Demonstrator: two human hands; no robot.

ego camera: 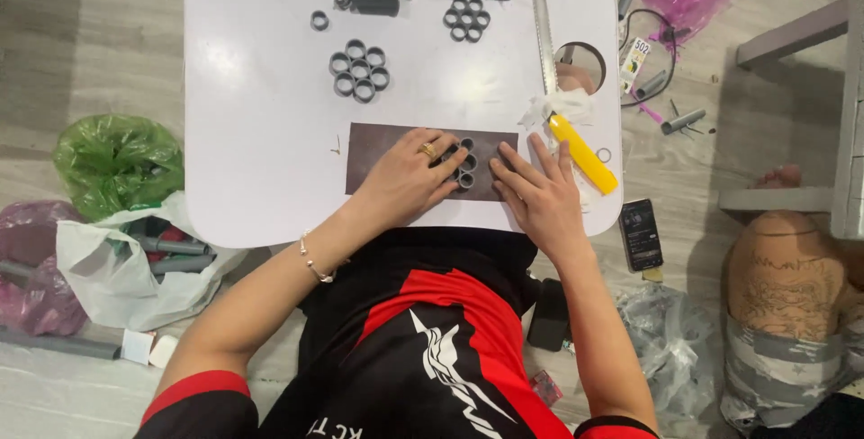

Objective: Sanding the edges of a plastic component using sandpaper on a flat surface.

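Fingers of left hand: spread, pressing small cluster of grey rings on dark brown mat, near edge of white lap table. Right hand: fingers extended flat just beside cluster, gripping nothing. Yellow-handled saw: right of hand. Black phone: on floor.

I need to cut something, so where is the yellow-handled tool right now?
In the head view, the yellow-handled tool lies on the white lap table, just right of the right hand, below the metal ruler.
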